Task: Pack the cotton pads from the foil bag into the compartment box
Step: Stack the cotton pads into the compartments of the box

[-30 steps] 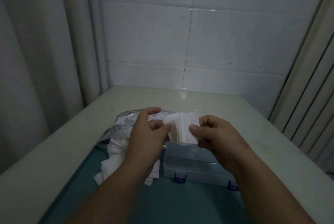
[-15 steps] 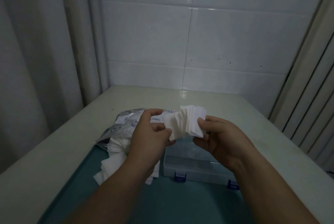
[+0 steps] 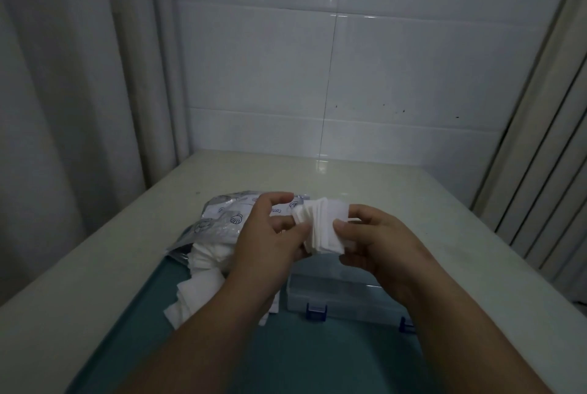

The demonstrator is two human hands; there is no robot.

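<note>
A stack of white square cotton pads [image 3: 320,228] is held above the table between both hands. My left hand [image 3: 266,241] pinches its left edge and my right hand [image 3: 374,241] grips its right side, thumb on the front pad. Behind my left hand lies the silver foil bag [image 3: 222,218], open towards me, with loose cotton pads [image 3: 200,282] spilling out in front of it. The clear compartment box [image 3: 336,298] with blue latches sits closed under my right hand, partly hidden by my wrist.
A teal mat [image 3: 286,358] covers the near part of the pale table [image 3: 397,184], under the box and the spilled pads. A tiled wall stands behind, a curtain on the left, vertical slats on the right.
The stack was tilted up and fanned half a second ago; now it is lower and squarer between my hands. My right thumb has moved onto the front pad.
</note>
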